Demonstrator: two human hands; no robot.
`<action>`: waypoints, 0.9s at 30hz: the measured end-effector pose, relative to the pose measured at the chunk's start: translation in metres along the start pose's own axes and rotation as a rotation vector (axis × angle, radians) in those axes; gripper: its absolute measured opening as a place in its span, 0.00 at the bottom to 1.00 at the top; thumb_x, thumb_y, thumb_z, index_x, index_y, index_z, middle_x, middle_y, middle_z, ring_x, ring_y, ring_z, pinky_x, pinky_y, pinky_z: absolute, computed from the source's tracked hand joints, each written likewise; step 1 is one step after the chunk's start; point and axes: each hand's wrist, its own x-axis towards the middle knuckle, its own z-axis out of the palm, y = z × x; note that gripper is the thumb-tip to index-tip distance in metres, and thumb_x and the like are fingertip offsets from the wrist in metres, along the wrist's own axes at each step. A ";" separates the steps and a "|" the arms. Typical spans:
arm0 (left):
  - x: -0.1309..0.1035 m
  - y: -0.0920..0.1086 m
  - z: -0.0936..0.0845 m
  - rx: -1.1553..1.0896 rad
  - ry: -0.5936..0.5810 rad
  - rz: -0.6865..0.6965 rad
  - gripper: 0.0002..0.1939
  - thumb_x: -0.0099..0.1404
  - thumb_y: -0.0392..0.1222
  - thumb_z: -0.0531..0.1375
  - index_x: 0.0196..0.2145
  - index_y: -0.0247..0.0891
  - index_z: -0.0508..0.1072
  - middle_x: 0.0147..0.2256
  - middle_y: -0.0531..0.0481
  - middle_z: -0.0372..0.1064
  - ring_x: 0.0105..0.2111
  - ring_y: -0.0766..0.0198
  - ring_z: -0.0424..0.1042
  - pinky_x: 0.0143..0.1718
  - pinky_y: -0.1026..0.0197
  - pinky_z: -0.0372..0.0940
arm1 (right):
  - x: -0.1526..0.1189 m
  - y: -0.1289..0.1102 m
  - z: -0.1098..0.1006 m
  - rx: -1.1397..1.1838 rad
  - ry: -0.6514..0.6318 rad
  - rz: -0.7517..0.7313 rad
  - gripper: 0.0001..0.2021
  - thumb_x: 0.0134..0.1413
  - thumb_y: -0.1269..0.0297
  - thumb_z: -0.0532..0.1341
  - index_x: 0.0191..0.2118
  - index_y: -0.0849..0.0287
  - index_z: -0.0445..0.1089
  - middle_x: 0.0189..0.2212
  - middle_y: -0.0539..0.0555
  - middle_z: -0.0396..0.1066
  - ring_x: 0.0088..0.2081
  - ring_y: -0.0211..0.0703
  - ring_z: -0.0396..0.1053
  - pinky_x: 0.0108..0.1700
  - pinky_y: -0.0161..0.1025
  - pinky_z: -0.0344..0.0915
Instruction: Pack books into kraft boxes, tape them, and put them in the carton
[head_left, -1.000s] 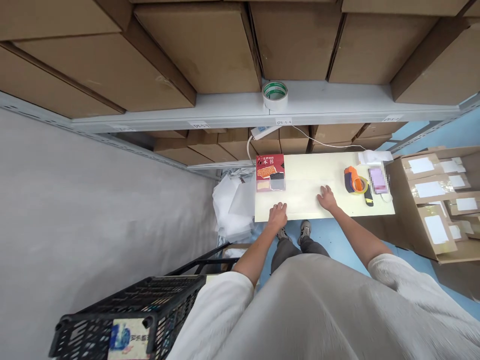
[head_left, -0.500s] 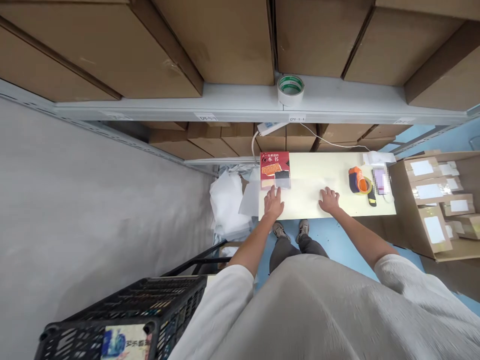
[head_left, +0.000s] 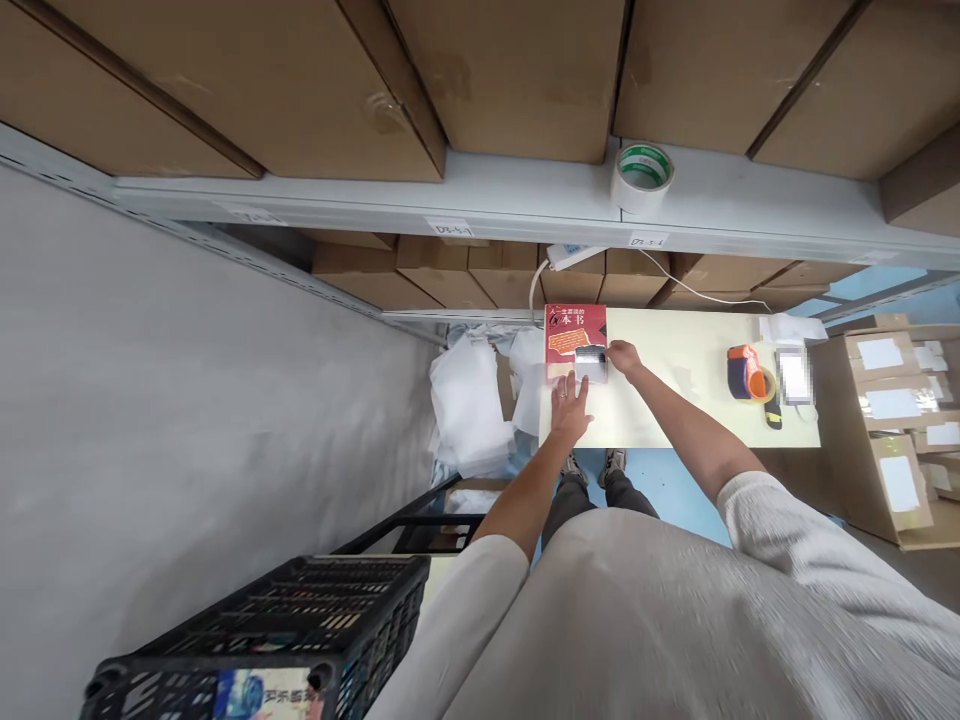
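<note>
A red book [head_left: 576,325] with an orange patch on its cover lies at the left end of the cream table. Its lower part looks paler, as if under a translucent film. My left hand [head_left: 571,408] rests on its bottom edge, fingers stretched and a little apart. At the book's right edge my right hand [head_left: 622,357] has its fingers pinched together. What they hold there, perhaps the film's edge, is too small to make out.
On the table's right lie an orange tape dispenser [head_left: 744,373], a cutter [head_left: 772,412] and a phone-like object [head_left: 794,375]. Tape [head_left: 643,180] stands on the shelf above. White sheets [head_left: 469,405] lie left, a black crate [head_left: 262,620] lower left, an open carton [head_left: 844,420] right.
My right hand has moved left from the middle of the table to the book's right edge, and its fingers have closed. My left hand stays at the book's bottom edge. The view has shifted.
</note>
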 end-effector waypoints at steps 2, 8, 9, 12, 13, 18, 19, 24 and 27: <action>-0.001 0.000 0.000 -0.001 0.014 0.006 0.57 0.66 0.50 0.71 0.82 0.45 0.44 0.82 0.38 0.32 0.81 0.35 0.34 0.79 0.35 0.42 | 0.005 -0.008 0.005 0.042 0.017 0.059 0.18 0.52 0.65 0.67 0.50 0.61 0.80 0.46 0.57 0.82 0.49 0.48 0.78 0.52 0.39 0.72; -0.002 0.002 0.000 -0.007 0.015 0.015 0.59 0.65 0.49 0.72 0.82 0.45 0.44 0.82 0.36 0.33 0.81 0.35 0.36 0.79 0.33 0.43 | 0.011 -0.026 0.012 0.079 0.035 0.195 0.08 0.50 0.65 0.73 0.36 0.61 0.78 0.26 0.54 0.75 0.36 0.48 0.74 0.36 0.39 0.68; -0.002 0.002 0.001 -0.010 0.017 0.021 0.59 0.65 0.49 0.72 0.82 0.46 0.43 0.82 0.37 0.33 0.81 0.35 0.36 0.79 0.32 0.43 | 0.012 -0.028 0.013 0.085 0.045 0.220 0.09 0.49 0.64 0.74 0.36 0.62 0.78 0.25 0.54 0.73 0.35 0.48 0.73 0.34 0.39 0.67; -0.002 0.001 0.002 -0.019 0.019 0.029 0.59 0.65 0.49 0.71 0.82 0.46 0.42 0.82 0.37 0.35 0.81 0.34 0.36 0.78 0.31 0.44 | 0.015 -0.033 0.014 0.094 0.052 0.244 0.12 0.49 0.64 0.75 0.37 0.64 0.78 0.23 0.52 0.71 0.32 0.46 0.71 0.32 0.39 0.66; -0.001 0.001 0.002 -0.020 0.016 0.029 0.59 0.65 0.48 0.72 0.82 0.46 0.42 0.82 0.36 0.35 0.81 0.34 0.36 0.78 0.31 0.44 | 0.016 -0.034 0.014 0.097 0.045 0.241 0.12 0.49 0.65 0.76 0.37 0.64 0.78 0.23 0.52 0.70 0.32 0.46 0.71 0.31 0.39 0.66; 0.000 0.004 0.001 -0.011 0.007 0.017 0.60 0.63 0.48 0.74 0.82 0.45 0.45 0.82 0.34 0.35 0.81 0.33 0.38 0.78 0.31 0.46 | 0.019 -0.037 0.015 0.096 -0.005 0.210 0.14 0.47 0.66 0.77 0.36 0.64 0.76 0.22 0.52 0.71 0.29 0.44 0.70 0.30 0.38 0.66; 0.000 0.004 0.001 -0.010 0.011 0.014 0.60 0.63 0.47 0.75 0.82 0.45 0.47 0.82 0.34 0.36 0.81 0.34 0.38 0.78 0.32 0.46 | 0.019 -0.038 0.014 0.093 -0.013 0.202 0.14 0.47 0.66 0.77 0.37 0.64 0.76 0.23 0.52 0.72 0.29 0.43 0.70 0.30 0.38 0.67; 0.000 0.007 0.001 -0.021 0.009 -0.006 0.60 0.62 0.47 0.75 0.82 0.46 0.47 0.82 0.35 0.35 0.81 0.35 0.37 0.79 0.33 0.45 | 0.015 -0.039 0.009 0.060 -0.027 0.136 0.15 0.47 0.72 0.75 0.42 0.61 0.76 0.30 0.51 0.77 0.35 0.44 0.74 0.36 0.36 0.69; 0.001 0.009 0.002 -0.037 0.000 -0.020 0.61 0.63 0.48 0.74 0.82 0.47 0.43 0.82 0.37 0.32 0.81 0.36 0.34 0.79 0.32 0.42 | 0.008 -0.039 0.005 0.036 -0.057 0.057 0.12 0.50 0.69 0.74 0.41 0.60 0.77 0.32 0.51 0.80 0.39 0.45 0.76 0.40 0.36 0.70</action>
